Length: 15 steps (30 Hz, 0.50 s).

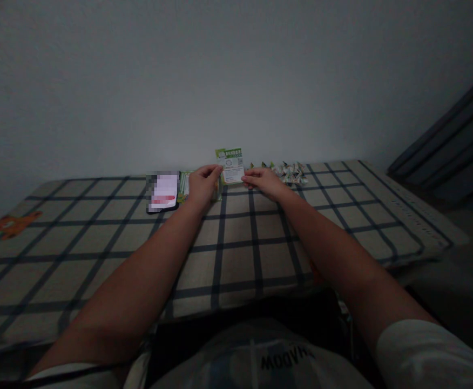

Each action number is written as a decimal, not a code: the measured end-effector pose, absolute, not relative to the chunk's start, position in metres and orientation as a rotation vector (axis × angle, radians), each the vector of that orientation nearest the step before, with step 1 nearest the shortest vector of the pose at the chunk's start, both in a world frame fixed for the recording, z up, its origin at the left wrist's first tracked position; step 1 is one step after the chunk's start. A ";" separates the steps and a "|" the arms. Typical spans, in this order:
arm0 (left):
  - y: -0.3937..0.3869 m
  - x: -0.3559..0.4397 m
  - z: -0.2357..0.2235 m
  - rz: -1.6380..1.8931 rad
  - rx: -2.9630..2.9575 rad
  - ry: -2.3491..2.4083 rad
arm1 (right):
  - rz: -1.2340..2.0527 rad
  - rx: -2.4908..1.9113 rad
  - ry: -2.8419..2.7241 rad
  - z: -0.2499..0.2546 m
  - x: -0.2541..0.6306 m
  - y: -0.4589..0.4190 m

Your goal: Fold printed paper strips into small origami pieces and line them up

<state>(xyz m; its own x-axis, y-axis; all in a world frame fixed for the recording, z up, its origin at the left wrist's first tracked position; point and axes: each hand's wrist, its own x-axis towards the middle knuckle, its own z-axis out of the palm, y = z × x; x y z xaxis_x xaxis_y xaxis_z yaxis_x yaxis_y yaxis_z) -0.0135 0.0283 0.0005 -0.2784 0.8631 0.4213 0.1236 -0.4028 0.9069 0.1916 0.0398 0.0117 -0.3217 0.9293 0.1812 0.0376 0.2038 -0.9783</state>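
A small printed green-and-white paper card (233, 167) stands upright between my hands, near the back of the table. My left hand (204, 185) pinches its left edge, and my right hand (263, 181) grips the lower right edge between thumb and fingers. Printed text and a square code show on its face. Behind and beside my left hand lie more green-and-white printed sheets (184, 186), partly hidden by the hand. Just past my right hand sits a cluster of small folded paper pieces (293, 173), white with green and dark tips.
A phone with a blurred lit screen (164, 192) lies left of the sheets. The table wears a checked cloth (236, 237) with an orange figure (12, 224) at the left. A pale wall (236, 75) rises behind; a dark curtain (455, 119) hangs at the right.
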 end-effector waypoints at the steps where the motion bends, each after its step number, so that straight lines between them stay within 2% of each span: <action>1: 0.029 -0.014 0.000 1.739 1.412 1.238 | 1.255 -0.949 -1.575 0.012 0.191 0.039; 15: 0.024 -0.011 0.004 1.727 1.401 1.241 | 1.298 -0.948 -1.530 0.014 0.190 0.037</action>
